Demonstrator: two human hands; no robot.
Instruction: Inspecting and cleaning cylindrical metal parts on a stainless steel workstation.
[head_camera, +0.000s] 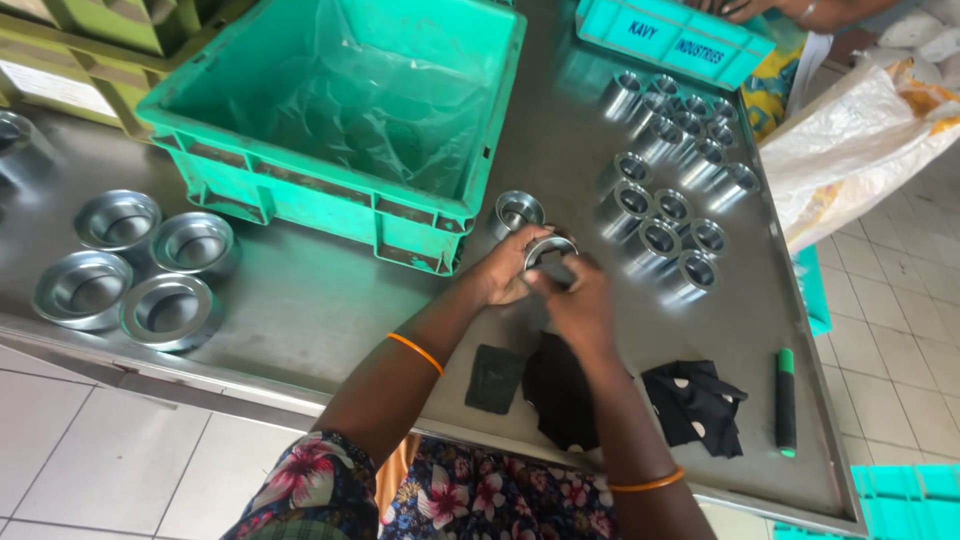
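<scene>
Head view:
- Counter (300, 300), steel, carries everything.
- Green crate (340, 110), plastic-lined, just behind the hands.
- Rows of metal sleeves (670, 200) to the right; flanged cups (130, 265) far left.
- Black cloths (690, 400) and a green marker (785, 400) lie nearer the body.
- Left hand (505, 270) is closed around a metal ring (550, 248), opening tilted up.
- Right hand (580, 300) touches it, fingers curled; what it grips I cannot tell.

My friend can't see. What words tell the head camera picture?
A person's left hand and right hand hold a shiny metal ring over a steel table. More metal rings stand to the right, beside a green crate.
</scene>
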